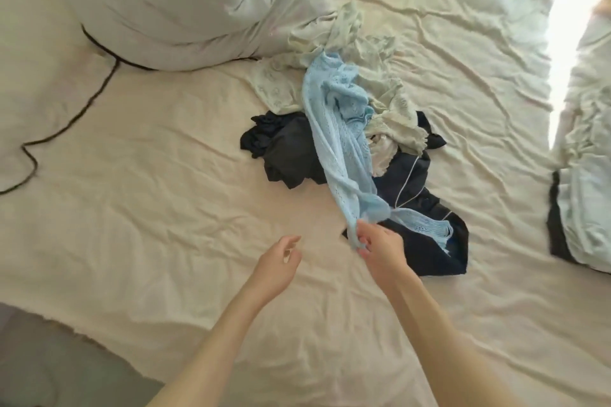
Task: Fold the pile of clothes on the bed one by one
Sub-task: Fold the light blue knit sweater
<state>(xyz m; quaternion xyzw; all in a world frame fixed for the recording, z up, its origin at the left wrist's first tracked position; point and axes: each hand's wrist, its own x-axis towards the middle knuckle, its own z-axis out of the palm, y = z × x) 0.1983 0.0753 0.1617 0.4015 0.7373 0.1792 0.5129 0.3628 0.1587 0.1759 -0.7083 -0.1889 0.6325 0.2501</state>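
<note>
Separation of the first garment is the step we are judging to be in hand: our right hand is pinching the near end of the light blue knit top, which is lying across the pile of clothes in the middle of the bed. Our left hand is hovering just beside it, fingers loose and holding nothing. Next we are probably needing that hand to catch another edge and spread the top flat on bare sheet; we are seeing no container here.

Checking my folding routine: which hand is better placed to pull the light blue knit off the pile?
Right hand: it already pinches the light blue knit at its near end. The left hand hovers open, holding nothing.
</note>
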